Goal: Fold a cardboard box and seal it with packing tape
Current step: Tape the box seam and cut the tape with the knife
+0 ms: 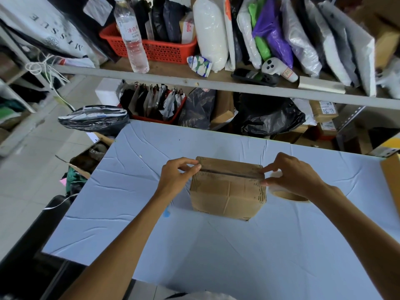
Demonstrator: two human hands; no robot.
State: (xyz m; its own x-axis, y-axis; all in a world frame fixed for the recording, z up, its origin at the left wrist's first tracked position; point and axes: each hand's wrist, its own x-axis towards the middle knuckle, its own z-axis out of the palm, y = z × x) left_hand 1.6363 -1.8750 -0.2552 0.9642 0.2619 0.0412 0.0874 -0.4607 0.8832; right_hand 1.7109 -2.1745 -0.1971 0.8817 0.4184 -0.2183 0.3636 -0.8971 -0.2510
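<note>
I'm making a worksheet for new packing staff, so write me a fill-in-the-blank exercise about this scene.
1. The brown cardboard box stands on a table with a light ____ cover.
2. The beige roll of packing tape lies on the table to the box's ____, partly hidden by the right hand.
3. The left hand pinches the ____ end of the box's top seam.
4. On the shelf, a clear plastic bottle stands beside a ____ plastic basket.
Missing words: blue; right; left; red.

A cardboard box (pixel 227 191) sits mid-width on the tabletop (pixel 129 234), flaps closed. The left grip (pixel 175 176) and right grip (pixel 294 174) pinch its top seam's ends, with a tape roll (pixel 290 197) just beside it.
</note>
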